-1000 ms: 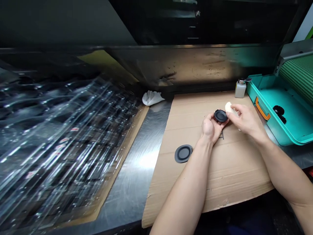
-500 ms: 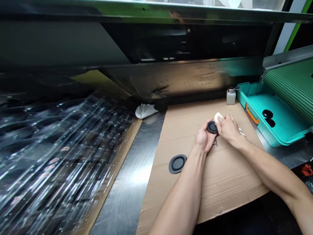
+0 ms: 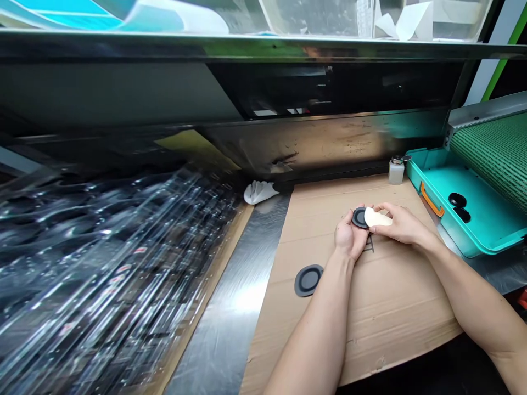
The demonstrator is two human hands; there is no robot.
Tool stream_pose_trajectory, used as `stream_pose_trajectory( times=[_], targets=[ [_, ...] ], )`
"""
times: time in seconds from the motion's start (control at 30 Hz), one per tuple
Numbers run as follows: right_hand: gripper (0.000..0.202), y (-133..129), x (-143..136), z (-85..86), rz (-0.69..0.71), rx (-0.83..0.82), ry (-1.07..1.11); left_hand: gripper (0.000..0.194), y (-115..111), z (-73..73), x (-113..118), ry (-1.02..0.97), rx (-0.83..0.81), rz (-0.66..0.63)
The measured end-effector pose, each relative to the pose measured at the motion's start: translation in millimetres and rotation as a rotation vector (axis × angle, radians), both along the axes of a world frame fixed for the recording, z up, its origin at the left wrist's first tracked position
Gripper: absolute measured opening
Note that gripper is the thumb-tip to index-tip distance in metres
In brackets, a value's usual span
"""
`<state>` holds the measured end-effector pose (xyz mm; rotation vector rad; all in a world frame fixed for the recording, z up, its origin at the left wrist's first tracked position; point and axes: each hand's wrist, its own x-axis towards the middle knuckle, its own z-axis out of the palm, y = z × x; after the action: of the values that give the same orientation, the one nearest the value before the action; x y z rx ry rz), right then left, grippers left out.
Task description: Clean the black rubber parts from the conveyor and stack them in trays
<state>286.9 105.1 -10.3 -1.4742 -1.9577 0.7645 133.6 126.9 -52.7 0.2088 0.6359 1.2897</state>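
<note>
Two grips are closed, the left hand (image 3: pixel 346 237) on a black disc (image 3: pixel 358 218), the right hand (image 3: pixel 405 224) on a cream pad (image 3: pixel 377 219) at its three-o'clock edge, where lopsided pressure could tip the disc toward the grey piece (image 3: pixel 308 280) at seven o'clock.

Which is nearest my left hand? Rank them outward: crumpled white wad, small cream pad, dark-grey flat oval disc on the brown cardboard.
1. Small cream pad: in the right hand, just right of the left hand.
2. Dark-grey flat oval disc: on the brown cardboard, nearer the camera, left.
3. Crumpled white wad: farther left, towards the back.
</note>
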Motion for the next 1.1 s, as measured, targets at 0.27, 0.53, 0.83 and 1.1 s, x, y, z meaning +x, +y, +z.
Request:
stream_pose_trajectory(
  times=[0.27,0.53,0.83,1.1],
  targets=[
    [0.021,16,-7,-29.0,0.061,-0.044,0.184,0.038,-7,3.5,5,0.07,0.039,-0.042],
    [0.037,3,-22,-9.0,-0.145,0.167,-0.307,0.039,-4,1.6,8,-0.046,0.006,-0.033],
    [0.038,11,-20,-13.0,-0.34,0.155,-0.412,0.038,-6,4.9,1,-0.059,-0.032,-0.043],
    [0.038,22,19,-14.2,-0.501,0.305,-0.176,0.074,-33,14.5,12,0.753,0.595,0.316]
  ],
)
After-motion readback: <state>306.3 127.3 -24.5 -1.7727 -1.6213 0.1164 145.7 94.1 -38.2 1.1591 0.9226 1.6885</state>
